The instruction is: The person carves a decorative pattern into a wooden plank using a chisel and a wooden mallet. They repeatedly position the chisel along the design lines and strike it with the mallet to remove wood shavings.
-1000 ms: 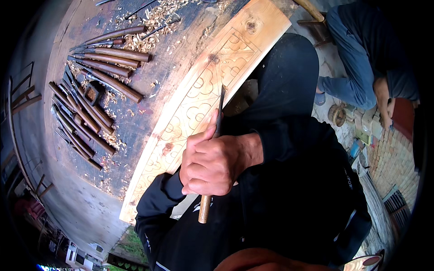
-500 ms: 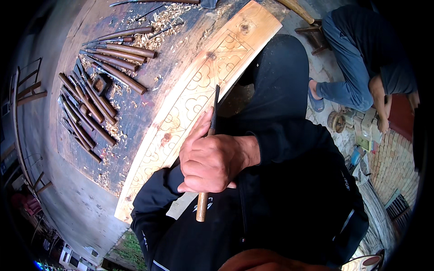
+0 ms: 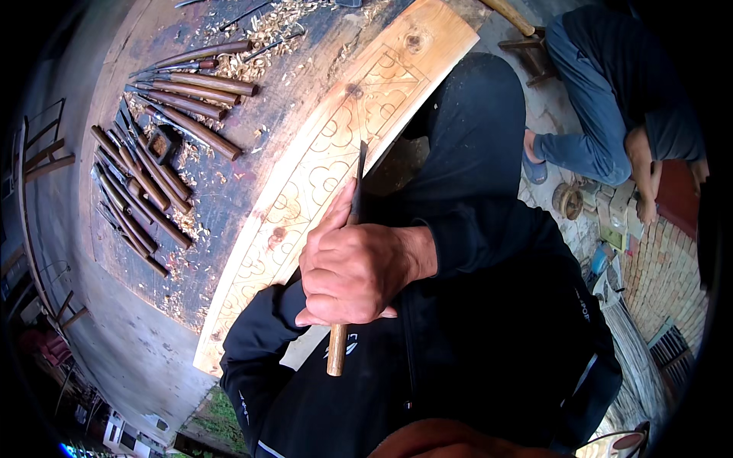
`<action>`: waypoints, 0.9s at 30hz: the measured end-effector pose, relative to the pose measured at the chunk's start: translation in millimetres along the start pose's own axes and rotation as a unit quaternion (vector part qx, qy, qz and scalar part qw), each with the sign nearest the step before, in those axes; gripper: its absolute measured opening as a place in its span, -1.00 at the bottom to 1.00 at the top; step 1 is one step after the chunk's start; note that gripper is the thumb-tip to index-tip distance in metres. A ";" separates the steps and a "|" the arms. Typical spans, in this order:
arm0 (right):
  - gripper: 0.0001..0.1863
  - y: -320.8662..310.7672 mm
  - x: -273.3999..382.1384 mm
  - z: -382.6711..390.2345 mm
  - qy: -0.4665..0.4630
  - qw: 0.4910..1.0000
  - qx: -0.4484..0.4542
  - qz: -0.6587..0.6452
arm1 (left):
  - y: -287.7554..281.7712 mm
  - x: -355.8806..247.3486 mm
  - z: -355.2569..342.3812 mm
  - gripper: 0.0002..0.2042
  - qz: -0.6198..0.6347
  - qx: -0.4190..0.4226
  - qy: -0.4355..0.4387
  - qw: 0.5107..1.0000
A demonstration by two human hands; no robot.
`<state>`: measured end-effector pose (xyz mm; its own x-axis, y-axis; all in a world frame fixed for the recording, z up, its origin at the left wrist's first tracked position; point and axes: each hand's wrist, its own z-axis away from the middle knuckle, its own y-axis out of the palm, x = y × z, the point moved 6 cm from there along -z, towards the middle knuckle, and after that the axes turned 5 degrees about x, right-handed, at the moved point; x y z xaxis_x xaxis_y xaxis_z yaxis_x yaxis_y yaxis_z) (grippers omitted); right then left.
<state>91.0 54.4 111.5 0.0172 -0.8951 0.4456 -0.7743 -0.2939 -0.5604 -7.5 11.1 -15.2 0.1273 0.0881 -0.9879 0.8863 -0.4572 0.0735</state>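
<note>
Right hand: yours wraps the chisel (image 3: pixel 336 353) in a fist (image 3: pixel 363 263), fingers curled round the wooden handle, its butt showing below
Left hand: mostly hidden beneath the right, so I cannot tell its grip; an extended finger lies along the blade, owner unclear
Flower-patterned board (image 3: pixel 324 156): slanting along the near edge of the workbench (image 3: pixel 305 85), beside your bent leg (image 3: pixel 485 103)
Blade tip (image 3: pixel 363 146): over the pattern near the board's leg-side edge; whether it touches wood is unclear
Good cutting: brace that finger on the board, press evenly, follow the outline, shave thin
Caution: angle the edge away from finger and leg
</note>
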 end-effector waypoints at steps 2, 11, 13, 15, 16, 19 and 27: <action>-0.53 0.3 0.1 0.7 -0.002 1.000 0.000 -0.001 | 0.3 5.8 -0.9 -0.18 0.032 -0.033 -0.081 0.996; -0.53 0.0 0.0 -0.4 -0.006 1.000 -0.001 0.000 | -2.0 43.8 19.3 -0.24 0.135 -0.043 -0.047 0.989; -0.53 0.5 -0.1 0.0 -0.007 1.000 -0.001 0.000 | -7.8 38.7 17.5 -0.25 0.127 -0.027 -0.098 0.987; -0.54 1.6 -0.4 0.2 -0.008 1.000 0.000 0.001 | -7.0 22.0 9.0 -0.24 0.106 0.003 -0.152 0.983; -0.54 1.7 -0.8 0.3 -0.007 1.000 -0.004 -0.001 | -5.3 14.1 0.9 -0.24 0.102 -0.009 -0.179 0.979; -0.55 3.1 -2.4 0.0 -0.005 1.000 -0.003 -0.004 | 3.7 -9.1 -27.1 -0.28 0.031 -0.122 -0.155 0.980; -0.57 4.3 -6.7 -0.9 0.002 1.000 0.016 0.004 | 9.3 15.8 -13.1 -0.35 0.079 -0.131 -0.144 0.978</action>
<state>86.9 59.5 106.8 0.0072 -0.8961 0.4439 -0.7538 -0.2966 -0.5864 8.6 19.9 -28.2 0.1752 -0.2358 -0.9559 0.9540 -0.1993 0.2241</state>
